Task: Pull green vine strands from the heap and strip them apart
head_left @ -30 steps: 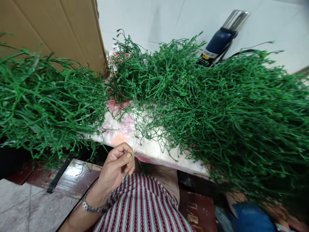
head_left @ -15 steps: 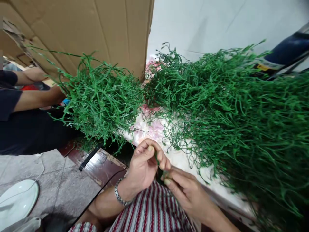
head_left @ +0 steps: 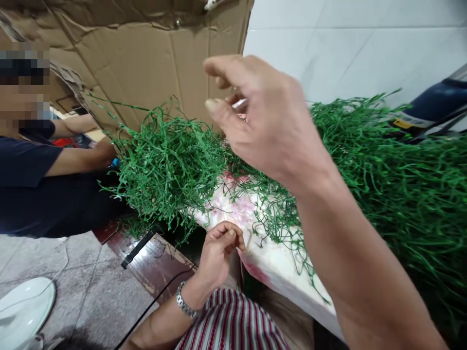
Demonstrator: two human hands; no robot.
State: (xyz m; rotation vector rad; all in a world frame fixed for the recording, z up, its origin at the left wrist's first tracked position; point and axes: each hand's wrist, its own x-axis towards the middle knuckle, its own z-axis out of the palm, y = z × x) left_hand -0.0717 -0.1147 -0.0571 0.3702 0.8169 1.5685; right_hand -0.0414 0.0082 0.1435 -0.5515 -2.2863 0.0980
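Note:
Green plastic stems lie in big tangled heaps on a table with a flowered cloth (head_left: 251,243): a smaller heap (head_left: 164,160) at the left and a larger heap (head_left: 394,184) at the right. My left hand (head_left: 219,250) is low by the table's near edge, fingers curled into a pinch; what it grips is too small to name. My right hand (head_left: 262,116) is raised high above the heaps, fingers loosely bent and apart, with nothing seen in them.
A large cardboard box (head_left: 146,63) stands behind the left heap. Another person in a dark shirt (head_left: 32,184) sits at the left, arms by the box. A white round object (head_left: 22,311) lies on the floor. A blue bottle-like thing (head_left: 430,107) lies at the far right.
My right hand has left my left hand and risen up over the heaps. My left hand stays low at the table edge, still pinched. The view has turned slightly left.

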